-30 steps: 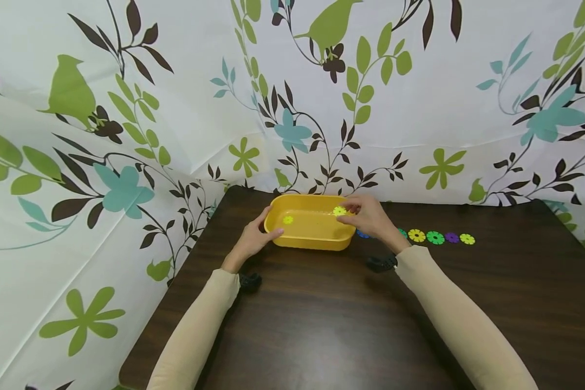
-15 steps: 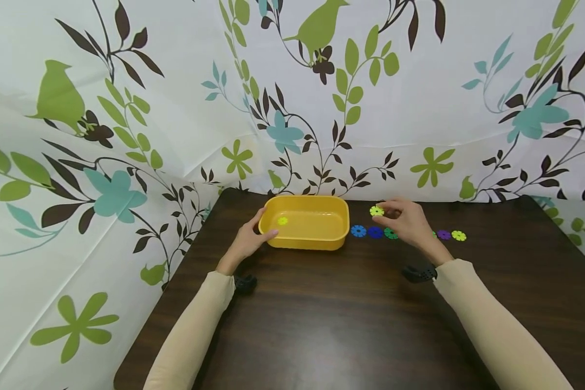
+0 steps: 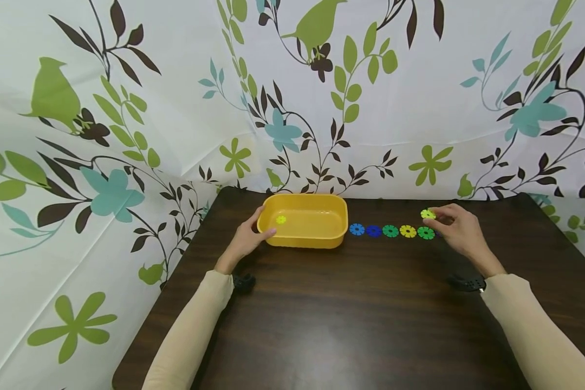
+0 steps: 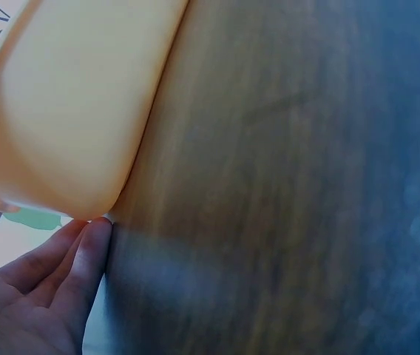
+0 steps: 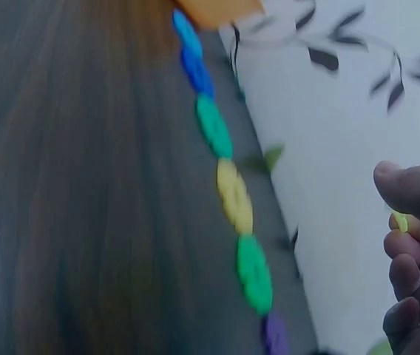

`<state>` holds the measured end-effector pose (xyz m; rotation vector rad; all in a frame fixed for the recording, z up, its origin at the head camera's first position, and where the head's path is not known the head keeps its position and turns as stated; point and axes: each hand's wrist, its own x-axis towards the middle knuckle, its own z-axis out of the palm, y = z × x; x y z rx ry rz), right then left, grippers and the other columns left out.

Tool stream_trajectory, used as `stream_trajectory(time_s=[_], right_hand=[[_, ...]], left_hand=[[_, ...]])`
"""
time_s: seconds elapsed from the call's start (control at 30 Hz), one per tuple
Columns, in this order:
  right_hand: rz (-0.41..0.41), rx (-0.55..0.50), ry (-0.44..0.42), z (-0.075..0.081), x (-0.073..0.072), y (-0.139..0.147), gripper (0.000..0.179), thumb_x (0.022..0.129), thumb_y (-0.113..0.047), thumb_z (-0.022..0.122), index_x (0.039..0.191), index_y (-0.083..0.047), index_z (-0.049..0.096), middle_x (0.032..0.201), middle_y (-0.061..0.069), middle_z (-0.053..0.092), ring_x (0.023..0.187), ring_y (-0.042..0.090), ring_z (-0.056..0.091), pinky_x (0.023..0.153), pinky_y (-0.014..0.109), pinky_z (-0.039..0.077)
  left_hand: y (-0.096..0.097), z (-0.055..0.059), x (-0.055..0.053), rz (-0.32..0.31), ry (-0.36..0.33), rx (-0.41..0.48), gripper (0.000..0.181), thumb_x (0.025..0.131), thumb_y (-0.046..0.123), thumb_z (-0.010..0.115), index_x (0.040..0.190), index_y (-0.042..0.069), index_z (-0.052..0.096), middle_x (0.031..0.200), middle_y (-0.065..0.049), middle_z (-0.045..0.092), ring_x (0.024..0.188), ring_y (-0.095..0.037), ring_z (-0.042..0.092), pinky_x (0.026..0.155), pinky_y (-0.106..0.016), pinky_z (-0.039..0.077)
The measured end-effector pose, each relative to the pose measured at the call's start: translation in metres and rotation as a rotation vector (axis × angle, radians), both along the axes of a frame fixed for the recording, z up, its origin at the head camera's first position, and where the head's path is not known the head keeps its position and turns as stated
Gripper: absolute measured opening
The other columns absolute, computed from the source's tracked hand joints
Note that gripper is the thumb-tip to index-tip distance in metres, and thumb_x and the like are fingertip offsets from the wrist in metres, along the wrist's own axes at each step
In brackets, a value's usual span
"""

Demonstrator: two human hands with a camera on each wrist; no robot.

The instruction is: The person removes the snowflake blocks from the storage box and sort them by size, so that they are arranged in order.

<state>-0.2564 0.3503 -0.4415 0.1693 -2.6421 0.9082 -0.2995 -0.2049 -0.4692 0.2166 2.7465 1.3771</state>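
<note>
My right hand (image 3: 462,232) pinches a small yellow-green flower-shaped disc (image 3: 427,214) between thumb and fingers, raised over the right part of a row of similar discs. In the right wrist view the held disc (image 5: 401,221) shows only its edge. My left hand (image 3: 242,242) holds the left end of a yellow plastic tub (image 3: 306,242), thumb at the rim and fingers along the outer wall. One yellow-green disc (image 3: 280,220) lies inside the tub. The row includes a light blue disc (image 3: 357,229), a yellow disc (image 3: 408,231) and a green disc (image 3: 426,233).
The row runs rightward from the tub along the back of a dark wood table (image 3: 322,314). A purple disc (image 5: 275,334) shows in the right wrist view, partly cut off. A patterned cloth (image 3: 292,92) hangs behind and to the left of the table.
My right hand has carried the yellow-green disc out of the tub and rightward above the row. The left hand stays at the tub's end. The head view has shifted slightly.
</note>
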Motion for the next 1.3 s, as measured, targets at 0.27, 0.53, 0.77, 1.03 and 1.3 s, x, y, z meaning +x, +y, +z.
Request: stream_trajectory(time_s=[0.27, 0.53, 0.77, 1.03, 1.3], right_hand=[[-0.093, 0.059, -0.085, -0.018, 0.004, 0.055, 0.052, 0.108, -0.031, 0.071, 0.135, 0.013, 0.067, 0.128, 0.036, 0.063, 0.107, 0.048, 0.060, 0.079, 0.047, 0.047], [-0.184, 0.078, -0.200, -0.031, 0.010, 0.091, 0.058, 0.112, -0.034, 0.062, 0.139, 0.017, 0.061, 0.133, 0.045, 0.058, 0.118, 0.062, 0.056, 0.094, 0.074, 0.047], [-0.202, 0.080, -0.256, -0.039, 0.010, 0.100, 0.058, 0.110, -0.033, 0.065, 0.142, 0.015, 0.060, 0.137, 0.047, 0.058, 0.120, 0.064, 0.056, 0.094, 0.074, 0.048], [-0.212, 0.037, -0.310, -0.035, 0.007, 0.096, 0.056, 0.111, -0.030, 0.062, 0.145, 0.015, 0.058, 0.146, 0.048, 0.053, 0.136, 0.067, 0.047, 0.106, 0.078, 0.043], [-0.204, 0.054, -0.340, -0.034, 0.007, 0.096, 0.056, 0.112, -0.027, 0.059, 0.148, 0.016, 0.054, 0.146, 0.048, 0.053, 0.132, 0.066, 0.049, 0.103, 0.076, 0.045]], left_hand=[[0.001, 0.002, 0.001, 0.004, 0.000, -0.009, 0.097, 0.099, 0.055, 0.076, 0.176, 0.029, 0.023, 0.183, -0.013, 0.026, 0.168, -0.042, 0.030, 0.134, -0.070, 0.023], [0.000, 0.002, 0.003, -0.002, 0.000, -0.019, 0.098, 0.099, 0.057, 0.075, 0.176, 0.029, 0.021, 0.182, -0.013, 0.027, 0.167, -0.042, 0.031, 0.134, -0.070, 0.024], [0.000, 0.001, 0.001, 0.001, -0.001, -0.021, 0.097, 0.100, 0.056, 0.074, 0.176, 0.029, 0.021, 0.182, -0.013, 0.027, 0.167, -0.042, 0.031, 0.134, -0.070, 0.023], [-0.001, 0.001, 0.000, -0.006, 0.001, -0.018, 0.098, 0.100, 0.056, 0.074, 0.176, 0.027, 0.021, 0.183, -0.013, 0.025, 0.168, -0.041, 0.029, 0.135, -0.069, 0.023], [-0.004, -0.004, -0.005, -0.009, 0.012, -0.010, 0.104, 0.096, 0.065, 0.075, 0.176, 0.026, 0.023, 0.182, -0.015, 0.027, 0.167, -0.043, 0.031, 0.134, -0.071, 0.024]])
